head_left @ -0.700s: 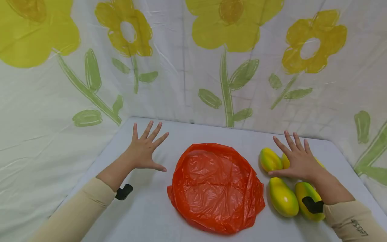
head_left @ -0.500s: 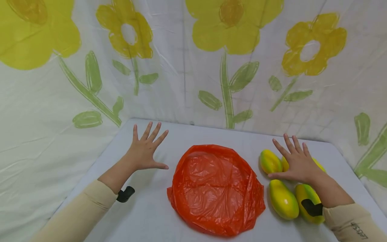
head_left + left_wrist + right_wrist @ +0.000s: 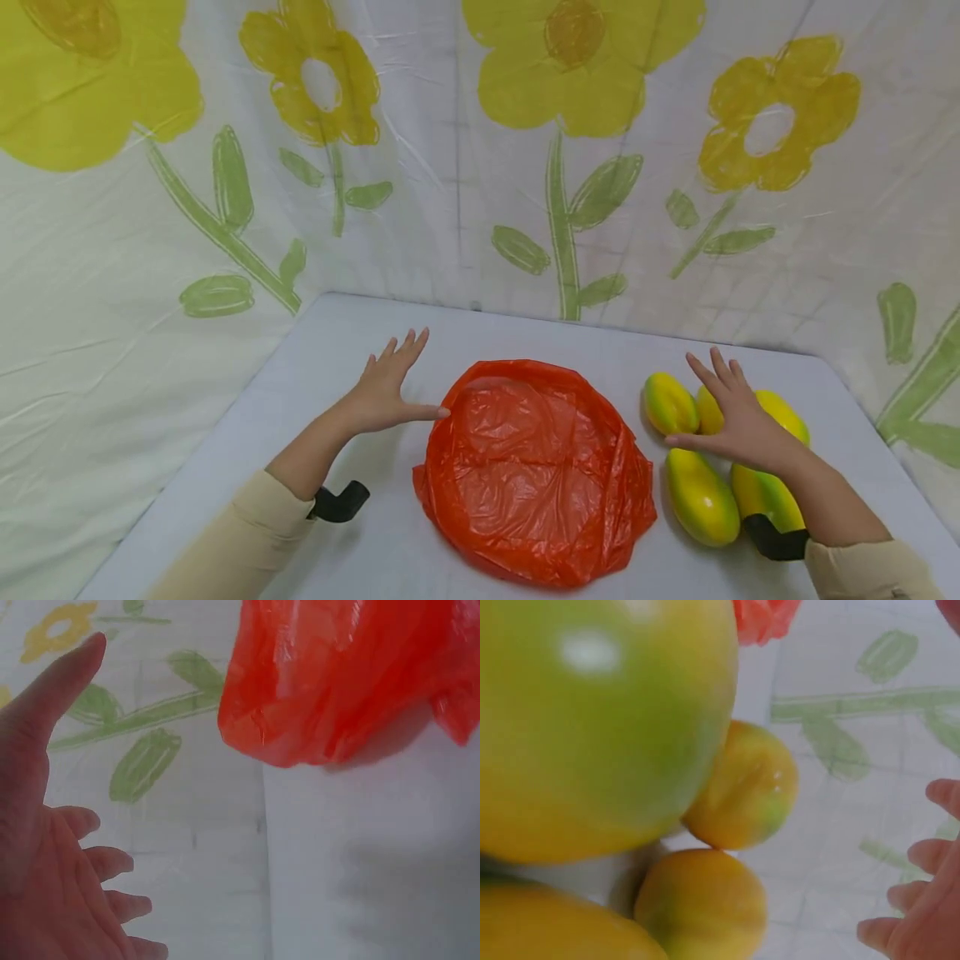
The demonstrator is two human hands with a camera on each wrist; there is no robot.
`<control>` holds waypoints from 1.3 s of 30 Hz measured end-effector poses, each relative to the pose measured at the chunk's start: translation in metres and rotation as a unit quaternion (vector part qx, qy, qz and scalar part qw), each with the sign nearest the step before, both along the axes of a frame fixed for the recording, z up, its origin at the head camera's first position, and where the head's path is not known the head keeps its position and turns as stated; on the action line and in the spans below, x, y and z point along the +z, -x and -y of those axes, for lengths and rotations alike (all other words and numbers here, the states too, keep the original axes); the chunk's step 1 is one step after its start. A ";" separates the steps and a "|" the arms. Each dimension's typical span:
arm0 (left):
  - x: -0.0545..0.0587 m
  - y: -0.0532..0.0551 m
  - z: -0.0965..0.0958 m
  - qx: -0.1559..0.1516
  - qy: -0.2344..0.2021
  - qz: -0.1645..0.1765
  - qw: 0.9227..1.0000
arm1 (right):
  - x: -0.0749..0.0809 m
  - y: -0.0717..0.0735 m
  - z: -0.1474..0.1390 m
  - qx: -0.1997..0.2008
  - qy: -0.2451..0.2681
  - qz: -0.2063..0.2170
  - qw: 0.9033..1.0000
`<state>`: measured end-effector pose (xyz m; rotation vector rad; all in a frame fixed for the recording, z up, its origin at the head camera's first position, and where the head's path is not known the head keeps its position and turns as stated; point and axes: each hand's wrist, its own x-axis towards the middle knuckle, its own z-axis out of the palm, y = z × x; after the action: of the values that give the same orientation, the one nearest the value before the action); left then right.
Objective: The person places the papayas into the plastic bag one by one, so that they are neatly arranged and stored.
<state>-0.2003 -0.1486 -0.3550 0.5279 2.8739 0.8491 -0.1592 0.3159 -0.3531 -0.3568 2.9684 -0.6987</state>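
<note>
A red plastic bag (image 3: 540,475) is spread in a rounded shape with a raised, folded rim in the middle of the white table. Left of it is my left hand (image 3: 378,400), fingers spread, its thumb tip overlapping the bag's left rim in the head view. The left wrist view shows the palm of this left hand (image 3: 45,855) holding nothing, with the bag (image 3: 322,682) beyond. Over several yellow-green mangoes (image 3: 701,497) hovers my right hand (image 3: 750,429), fingers straight and thumb pointing left. It partly hides the rear mangoes; in the right wrist view, a large mango (image 3: 600,712) looms close.
The white table (image 3: 360,558) ends at the back against a hanging sheet (image 3: 420,208) painted with yellow flowers. A black wrist mount (image 3: 341,502) sticks out from the left cuff, and another mount (image 3: 776,539) from the right, overlapping a front mango.
My left hand has moved right toward the bag and turned, its fingers closer together. My right hand has dipped slightly and turned, uncovering more of the rear right mango. Bag and mangoes stay put.
</note>
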 end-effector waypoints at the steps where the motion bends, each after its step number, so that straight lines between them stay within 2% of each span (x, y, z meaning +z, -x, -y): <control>1: -0.002 -0.001 -0.002 0.004 -0.030 0.023 0.999 | 0.000 -0.003 0.001 -0.006 0.011 0.007 1.000; 3: -0.006 -0.001 -0.006 0.013 -0.086 0.065 0.994 | 0.000 -0.008 0.002 -0.018 0.026 0.019 0.999; 7: -0.018 -0.003 -0.011 0.044 -0.174 0.132 0.975 | -0.004 -0.018 0.005 -0.041 0.055 0.028 0.997; 10: -0.028 -0.006 -0.015 0.048 -0.227 0.147 0.962 | -0.009 -0.027 0.007 -0.056 0.084 0.030 0.994; 15: -0.048 -0.013 -0.020 0.035 -0.298 0.142 0.943 | -0.015 -0.041 0.012 -0.086 0.113 0.030 0.989; 18: -0.059 -0.017 -0.023 0.055 -0.317 0.149 0.935 | -0.018 -0.048 0.015 -0.108 0.109 0.039 0.987; 23: -0.073 -0.022 -0.029 0.088 -0.341 0.169 0.920 | -0.025 -0.055 0.017 -0.148 0.100 0.090 0.980; 27: -0.083 -0.024 -0.032 0.100 -0.356 0.181 0.911 | -0.031 -0.060 0.019 -0.158 0.104 0.097 0.977; 35: -0.090 -0.031 -0.034 0.104 -0.365 0.188 0.906 | -0.041 -0.065 0.026 -0.173 0.109 0.100 0.974; 39: -0.092 -0.033 -0.034 0.106 -0.357 0.200 0.906 | -0.046 -0.064 0.026 -0.170 0.111 0.099 0.974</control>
<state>-0.1675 -0.1144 -0.4470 0.0545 2.2056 1.8152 -0.0949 0.2897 -0.3987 0.2084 2.7903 -1.0375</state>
